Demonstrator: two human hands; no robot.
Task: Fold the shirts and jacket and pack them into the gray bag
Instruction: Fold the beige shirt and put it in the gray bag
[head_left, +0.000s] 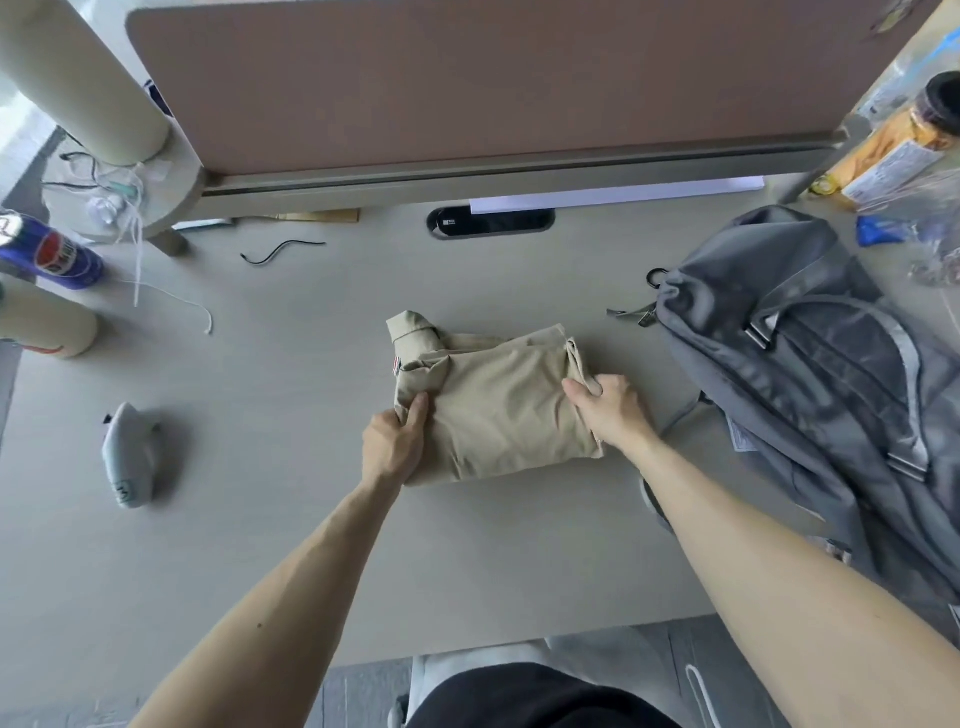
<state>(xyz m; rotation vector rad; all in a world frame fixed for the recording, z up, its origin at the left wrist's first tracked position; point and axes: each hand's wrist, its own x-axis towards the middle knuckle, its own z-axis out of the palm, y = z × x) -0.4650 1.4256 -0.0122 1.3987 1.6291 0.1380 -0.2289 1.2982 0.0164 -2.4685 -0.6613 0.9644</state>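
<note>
A beige jacket (498, 400), folded into a compact rectangle with its collar at the far left, lies in the middle of the pale desk (311, 545). My left hand (397, 436) grips the bundle's left near edge, thumb on top. My right hand (608, 410) pinches its right edge. The gray bag (810, 374) lies on its side to the right of the jacket, a short gap from it. Whether its opening is unzipped I cannot tell. No other shirts show.
A small gray shark toy (130, 457) lies at the left. A blue can (47, 254), white cords (171, 296) and a black wire (283, 251) sit at the back left. A brown divider panel (493, 78) bounds the back; plastic-wrapped items (893, 150) crowd the far right.
</note>
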